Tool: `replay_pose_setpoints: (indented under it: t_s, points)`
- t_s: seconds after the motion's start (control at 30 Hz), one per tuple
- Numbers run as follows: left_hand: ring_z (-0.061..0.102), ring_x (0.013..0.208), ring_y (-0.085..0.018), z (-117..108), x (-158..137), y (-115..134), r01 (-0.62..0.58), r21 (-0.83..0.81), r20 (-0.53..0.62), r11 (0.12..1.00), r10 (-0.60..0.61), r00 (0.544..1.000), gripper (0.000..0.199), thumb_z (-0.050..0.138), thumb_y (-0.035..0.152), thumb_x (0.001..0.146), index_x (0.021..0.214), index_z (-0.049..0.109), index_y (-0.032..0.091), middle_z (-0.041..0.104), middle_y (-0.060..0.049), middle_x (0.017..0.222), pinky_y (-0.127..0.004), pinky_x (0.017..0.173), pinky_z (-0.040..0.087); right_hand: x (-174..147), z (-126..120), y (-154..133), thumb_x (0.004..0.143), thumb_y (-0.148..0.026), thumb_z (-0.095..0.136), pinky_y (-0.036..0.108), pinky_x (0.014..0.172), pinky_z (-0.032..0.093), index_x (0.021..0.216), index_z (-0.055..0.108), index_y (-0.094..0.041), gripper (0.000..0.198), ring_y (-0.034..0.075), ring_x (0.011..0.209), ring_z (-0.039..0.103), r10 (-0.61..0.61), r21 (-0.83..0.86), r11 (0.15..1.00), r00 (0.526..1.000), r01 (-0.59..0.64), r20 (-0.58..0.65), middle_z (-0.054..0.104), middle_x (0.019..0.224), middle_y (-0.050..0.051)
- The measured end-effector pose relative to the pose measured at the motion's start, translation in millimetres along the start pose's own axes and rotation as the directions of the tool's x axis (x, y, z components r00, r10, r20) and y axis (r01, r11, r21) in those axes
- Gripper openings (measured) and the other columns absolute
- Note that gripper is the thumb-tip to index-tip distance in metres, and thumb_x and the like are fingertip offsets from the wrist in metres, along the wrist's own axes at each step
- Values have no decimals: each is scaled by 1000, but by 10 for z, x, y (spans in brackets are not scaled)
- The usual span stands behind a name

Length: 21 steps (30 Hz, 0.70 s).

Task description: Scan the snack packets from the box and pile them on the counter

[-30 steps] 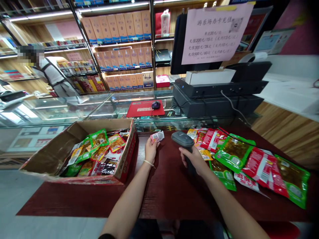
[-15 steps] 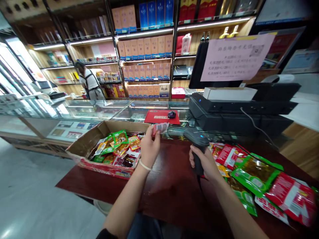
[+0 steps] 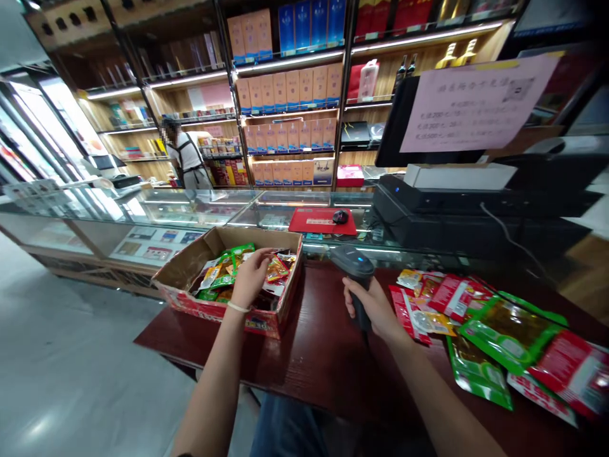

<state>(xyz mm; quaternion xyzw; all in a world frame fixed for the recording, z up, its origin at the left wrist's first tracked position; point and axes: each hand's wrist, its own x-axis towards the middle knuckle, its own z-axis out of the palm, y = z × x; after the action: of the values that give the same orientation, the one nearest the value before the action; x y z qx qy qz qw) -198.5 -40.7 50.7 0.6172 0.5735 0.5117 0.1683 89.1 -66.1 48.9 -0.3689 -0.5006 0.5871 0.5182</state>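
My left hand [image 3: 252,276] is over the open cardboard box [image 3: 166,285], palm down. Its fingers stretch towards the right side above the snack packets [image 3: 223,270], and I see nothing held in them; the fingertips are partly hard to make out. Green-, red- and yellow-edged packets fill the box. My right hand [image 3: 375,304] is wrapped round the handle of a black barcode scanner [image 3: 354,263], which has a small blue light on top and is raised above the dark red table [image 3: 314,355]. Right of it lies a heap of packets, among them a large green-edged packet [image 3: 514,330].
Behind the table runs a glass counter [image 3: 257,212] with a red mat [image 3: 304,221] and a mouse [image 3: 340,217]. A monitor with a paper sign [image 3: 476,108] stands above black till equipment [image 3: 457,216]. Farther left, another person [image 3: 190,158] stands by the shelves.
My left hand has moved left and down from beside the box to over its packets; the small packet it held no longer shows in it. The scanner has shifted slightly left in my right hand.
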Motion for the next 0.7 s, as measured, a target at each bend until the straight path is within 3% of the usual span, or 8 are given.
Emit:
replay_pose_setpoints:
  t_s: [0.2,0.33,0.43,0.57,0.7]
  points:
    - [68,98,-23,14,-51,234,-38,270,95,962,13,995,37,46,41,90,117,64,23,73,-5,106,-33,85,50,-100,-252,8,78,-50,69,21,34,38,82,46,-23,36,10,36,47,2,-81,997,997,-8,-72,53,53,-7]
    - [68,96,-24,24,-28,321,-87,406,109,910,46,993,38,44,43,91,116,66,24,74,-5,104,-32,80,50,-266,-571,-18,77,-52,68,21,32,37,83,46,-23,37,10,34,47,-6,-191,981,976,-37,-219,53,52,-8]
    - [69,93,-24,147,-49,547,-140,424,85,895,115,990,38,44,44,91,116,66,24,73,-6,104,-31,79,50,-460,-854,-34,77,-54,68,20,32,38,84,47,-23,38,10,34,47,-23,-218,974,941,-55,-339,53,51,-8]
    - [68,96,-21,660,-116,981,-274,229,197,934,232,953,36,44,42,93,118,64,26,73,-3,108,-30,84,50,-753,-1231,-101,75,-54,70,20,31,38,88,49,-23,39,10,34,47,-56,-207,977,883,-47,-466,54,51,-8]
    - [67,100,-21,1592,-241,1310,-376,-41,344,926,366,865,30,48,37,92,112,67,23,72,-4,111,-31,90,49,-1049,-1586,-200,73,-53,71,20,30,37,91,49,-23,42,9,34,45,-87,-172,985,797,-22,-598,53,52,-9]
